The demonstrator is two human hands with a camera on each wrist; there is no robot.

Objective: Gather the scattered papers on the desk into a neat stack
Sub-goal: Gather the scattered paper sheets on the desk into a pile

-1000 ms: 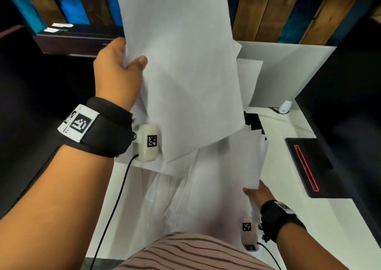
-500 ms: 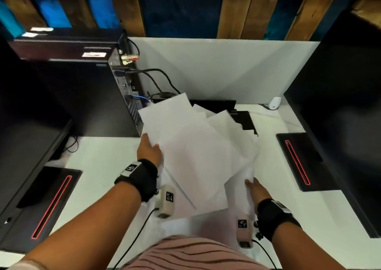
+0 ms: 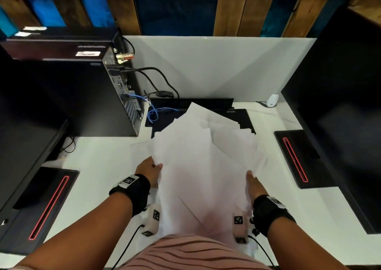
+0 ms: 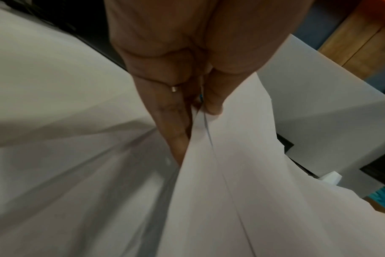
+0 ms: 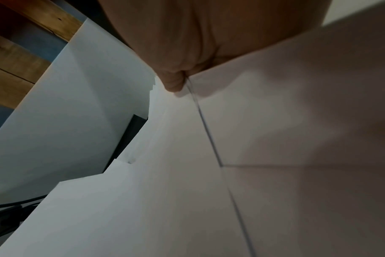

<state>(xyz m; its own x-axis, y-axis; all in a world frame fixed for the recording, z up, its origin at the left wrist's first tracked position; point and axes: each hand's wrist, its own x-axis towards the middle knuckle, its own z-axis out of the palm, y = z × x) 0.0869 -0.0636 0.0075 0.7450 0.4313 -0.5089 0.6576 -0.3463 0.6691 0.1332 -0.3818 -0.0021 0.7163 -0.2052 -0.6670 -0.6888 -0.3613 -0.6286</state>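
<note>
A loose, fanned pile of white papers (image 3: pixel 202 162) lies over the middle of the white desk (image 3: pixel 103 158), its sheets skewed at different angles. My left hand (image 3: pixel 152 166) grips the pile's left edge. In the left wrist view that hand (image 4: pixel 198 125) pinches sheets (image 4: pixel 253 191) between thumb and fingers. My right hand (image 3: pixel 250 179) holds the right edge. In the right wrist view its thumb (image 5: pixel 174 83) lies on top of a sheet (image 5: pixel 187 173) and the other fingers are hidden under the paper.
A black computer tower (image 3: pixel 115 96) with cables (image 3: pixel 152 113) stands at the back left. A flat black device (image 3: pixel 237 115) lies behind the papers. Black monitors flank the desk, their bases (image 3: pixel 49 205) (image 3: pixel 294 158) marked with red lines. A white divider (image 3: pixel 206 67) closes the back.
My left hand came down from in front of the camera with its sheets and laid them on the pile. Both hands now hold the pile's sides; the right hand moved slightly.
</note>
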